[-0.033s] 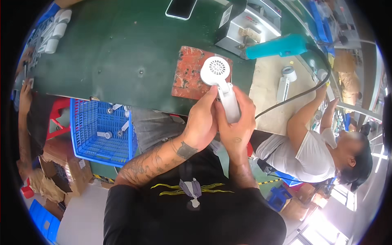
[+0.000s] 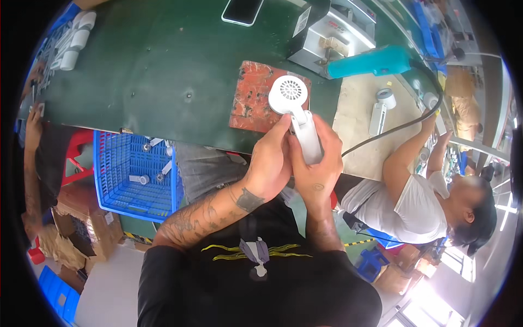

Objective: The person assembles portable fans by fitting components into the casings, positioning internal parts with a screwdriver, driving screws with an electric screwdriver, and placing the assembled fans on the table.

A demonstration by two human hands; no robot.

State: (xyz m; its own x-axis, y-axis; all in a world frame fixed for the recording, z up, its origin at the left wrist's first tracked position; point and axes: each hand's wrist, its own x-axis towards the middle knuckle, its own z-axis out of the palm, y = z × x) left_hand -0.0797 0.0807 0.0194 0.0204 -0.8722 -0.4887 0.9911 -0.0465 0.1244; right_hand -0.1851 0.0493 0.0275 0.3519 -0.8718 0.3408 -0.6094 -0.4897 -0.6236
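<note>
A white handheld fan (image 2: pixel 288 96) with a round slotted grille is held over a scuffed red block (image 2: pixel 251 92) on the green table. My right hand (image 2: pixel 317 163) wraps round its handle, thumb on the near side and fingers along the right. From the left, my left hand (image 2: pixel 272 158) is closed against the handle close to the hinged neck; most of its fingers are hidden behind the fan and the other hand.
Beyond the block stand a grey metal machine (image 2: pixel 310 46) and a teal electric screwdriver (image 2: pixel 370 62) with a dark cable. A phone (image 2: pixel 242 12) lies at the far edge. White fan parts sit in a blue basket (image 2: pixel 136 188). At right, a person in white works near another white fan (image 2: pixel 379 111).
</note>
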